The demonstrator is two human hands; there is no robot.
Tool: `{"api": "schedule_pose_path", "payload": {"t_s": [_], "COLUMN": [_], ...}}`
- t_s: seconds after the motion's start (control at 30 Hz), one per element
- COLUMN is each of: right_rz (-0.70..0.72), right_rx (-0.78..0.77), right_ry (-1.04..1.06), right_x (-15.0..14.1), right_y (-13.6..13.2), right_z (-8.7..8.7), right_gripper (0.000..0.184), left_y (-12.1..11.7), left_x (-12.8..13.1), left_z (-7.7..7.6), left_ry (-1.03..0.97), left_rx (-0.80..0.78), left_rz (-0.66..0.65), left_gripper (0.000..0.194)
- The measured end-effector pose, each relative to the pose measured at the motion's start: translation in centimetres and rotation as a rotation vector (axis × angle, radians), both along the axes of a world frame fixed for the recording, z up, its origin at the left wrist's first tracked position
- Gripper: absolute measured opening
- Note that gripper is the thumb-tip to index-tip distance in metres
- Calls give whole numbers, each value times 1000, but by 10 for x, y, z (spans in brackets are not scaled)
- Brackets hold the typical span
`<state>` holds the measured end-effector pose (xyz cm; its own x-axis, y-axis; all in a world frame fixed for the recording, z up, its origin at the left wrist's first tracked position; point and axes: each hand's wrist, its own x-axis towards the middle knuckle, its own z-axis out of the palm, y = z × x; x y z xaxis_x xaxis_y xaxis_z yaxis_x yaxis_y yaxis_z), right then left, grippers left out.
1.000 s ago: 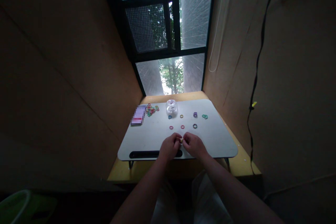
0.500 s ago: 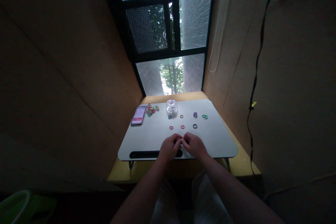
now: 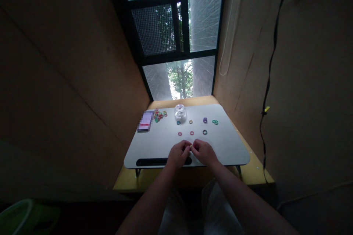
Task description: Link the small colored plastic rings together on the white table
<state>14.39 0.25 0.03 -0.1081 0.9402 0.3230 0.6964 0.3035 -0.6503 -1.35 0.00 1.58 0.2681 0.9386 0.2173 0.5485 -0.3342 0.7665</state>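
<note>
My left hand and my right hand meet over the near part of a white lap table. Thumbs and fingers of both are pinched on a small yellowish hair tie, mostly covered by the fingertips. Just beyond my hands lie a pink hair tie, a red one and a dark grey one. A row farther back has blue, yellow, purple and green hair ties.
A clear jar stands at the back of the table. Left of it are a heap of mixed hair ties and a phone with a blurred screen. A black slot runs along the near edge. Walls rise on both sides.
Both hands stay in the same place, with only slight finger movement on the yellowish hair tie. The things on the table have not moved.
</note>
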Motion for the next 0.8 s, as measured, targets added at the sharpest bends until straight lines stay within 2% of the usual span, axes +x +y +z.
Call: {"api": "schedule_pose_path", "payload": {"t_s": [0.8], "right_rz": [19], "right_rx": [-5], "right_ry": [-15], "right_x": [0], "right_y": [-1], "right_z": [1], "right_gripper": [16], "left_y": [1], "left_x": [1], "left_z": [-2], "left_ry": [56], "left_rx": [37], "left_rz": [24], "left_gripper": [20]}}
